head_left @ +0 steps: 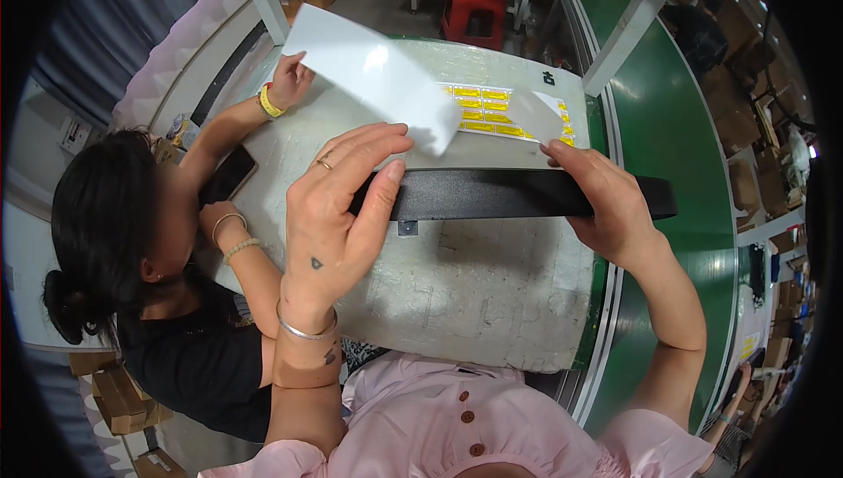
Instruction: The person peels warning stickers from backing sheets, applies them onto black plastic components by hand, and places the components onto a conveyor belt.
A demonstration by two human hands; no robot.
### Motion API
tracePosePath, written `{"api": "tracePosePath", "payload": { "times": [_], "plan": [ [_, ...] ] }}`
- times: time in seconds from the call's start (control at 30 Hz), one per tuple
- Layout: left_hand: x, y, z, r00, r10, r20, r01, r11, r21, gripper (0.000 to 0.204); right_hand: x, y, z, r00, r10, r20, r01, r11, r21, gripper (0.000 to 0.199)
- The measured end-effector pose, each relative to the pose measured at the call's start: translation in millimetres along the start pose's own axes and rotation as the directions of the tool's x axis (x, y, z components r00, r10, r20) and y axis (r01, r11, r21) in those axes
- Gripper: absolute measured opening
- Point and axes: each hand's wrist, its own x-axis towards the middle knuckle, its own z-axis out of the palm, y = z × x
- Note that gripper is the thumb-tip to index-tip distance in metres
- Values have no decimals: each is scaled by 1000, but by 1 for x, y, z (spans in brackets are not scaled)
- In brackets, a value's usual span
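A long black bar-like part (479, 194) with rounded ends spans between my hands above the table. My left hand (338, 201) is closed round its left end, thumb on the near side. Near the right end my right hand (613, 206) grips the same part. A thin translucent grey piece (532, 113) meets my right fingertips; whether they pinch it I cannot tell. Under that piece lies a sheet of yellow labels (481, 116). A glossy white sheet (364, 61) partly covers the labels, its far left corner held by a co-worker's hand (290, 81). A small dark tab (407, 228) shows below the part.
The worktable (465, 302) has a worn, film-covered top. A co-worker (189, 250) sits close on my left, a dark phone (230, 172) by their arm. A green conveyor belt (680, 302) runs along the right. Beyond the table stands a red stool (474, 14) with someone on it.
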Motion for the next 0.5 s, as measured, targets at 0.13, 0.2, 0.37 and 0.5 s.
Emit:
{"api": "tracePosePath", "payload": {
  "times": [0.13,0.2,0.37,0.5],
  "plan": [
    [0,-1,-5,983,-185,14,183,954,-236,20,20,-20,-12,999,33,-29,-32,999,18,78],
    [2,-1,-5,968,-251,28,245,905,-348,21,25,-26,-15,989,145,-7,-129,899,418,69],
    [5,-12,-10,970,-233,70,235,829,-507,20,52,-43,14,903,360,232,-341,276,899,32],
    [6,-16,-11,965,-240,101,257,815,-519,16,64,-44,16,897,369,245,-359,282,890,31]
  ]
}}
